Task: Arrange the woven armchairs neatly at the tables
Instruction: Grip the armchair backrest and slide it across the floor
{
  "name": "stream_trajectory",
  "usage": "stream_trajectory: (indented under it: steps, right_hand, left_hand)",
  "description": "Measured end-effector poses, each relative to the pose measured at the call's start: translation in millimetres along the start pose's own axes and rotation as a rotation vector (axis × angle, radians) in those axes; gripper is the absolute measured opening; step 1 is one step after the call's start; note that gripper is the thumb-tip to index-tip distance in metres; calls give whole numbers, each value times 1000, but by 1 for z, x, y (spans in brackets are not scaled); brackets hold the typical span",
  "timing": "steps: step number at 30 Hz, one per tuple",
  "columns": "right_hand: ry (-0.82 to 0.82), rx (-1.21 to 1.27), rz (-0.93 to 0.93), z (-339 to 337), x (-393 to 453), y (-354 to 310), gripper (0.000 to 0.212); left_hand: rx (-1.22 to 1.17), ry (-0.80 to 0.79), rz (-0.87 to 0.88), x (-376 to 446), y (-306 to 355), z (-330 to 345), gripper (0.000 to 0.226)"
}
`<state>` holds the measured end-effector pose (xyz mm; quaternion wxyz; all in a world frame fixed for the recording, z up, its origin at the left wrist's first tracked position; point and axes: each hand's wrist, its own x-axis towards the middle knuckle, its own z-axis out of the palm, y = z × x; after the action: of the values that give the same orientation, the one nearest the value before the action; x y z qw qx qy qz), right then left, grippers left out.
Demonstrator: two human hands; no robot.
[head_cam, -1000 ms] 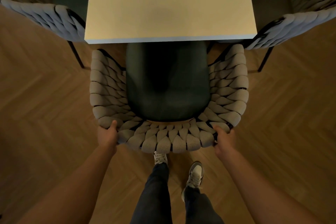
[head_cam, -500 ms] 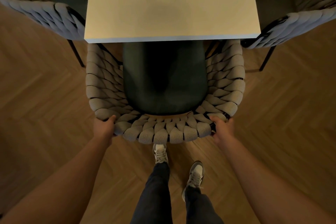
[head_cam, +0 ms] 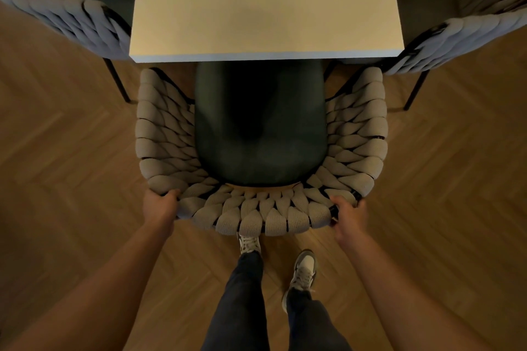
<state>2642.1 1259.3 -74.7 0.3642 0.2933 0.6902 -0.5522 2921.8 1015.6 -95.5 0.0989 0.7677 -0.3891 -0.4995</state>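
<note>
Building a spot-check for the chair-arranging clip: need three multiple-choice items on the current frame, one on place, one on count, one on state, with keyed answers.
1. Where is the front of the dark green seat cushion of the beige woven armchair nearest the person?
A. under the near edge of the pale rectangular table
B. clear of the table
C. on top of the table

2. How many woven armchairs are at least partly in view?
A. one
B. two
C. three

3. What are the left hand and right hand doing?
A. hanging free
B. gripping the armchair's back rim
C. resting flat on the table

Answers: 1 A, the table edge cuts off the cushion's front. 2 C, one in the middle plus a grey woven armchair at the left and another at the right. 3 B, fingers of both hands curl over the woven rim.
</note>
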Motion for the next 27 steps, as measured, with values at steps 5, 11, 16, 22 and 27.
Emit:
stream_trajectory:
  steps: [5, 11, 16, 22, 27]
  right_hand:
    - [-13, 17, -15, 1, 0, -7, 41]
    - [14, 58, 4, 1, -2, -7, 43]
    - [22, 33, -18, 13, -5, -5, 46]
    - [45, 1, -33, 5, 2, -6, 47]
    - [52, 19, -20, -16, -2, 7, 46]
  left_hand:
    - [12, 37, 64, -4, 13, 1, 44]
    - [42, 43, 98, -7, 23, 3, 43]
    - [17, 6, 43, 2, 28, 0, 45]
    - [-3, 1, 12, -7, 16, 6, 47]
    - [2, -9, 4, -19, -1, 7, 49]
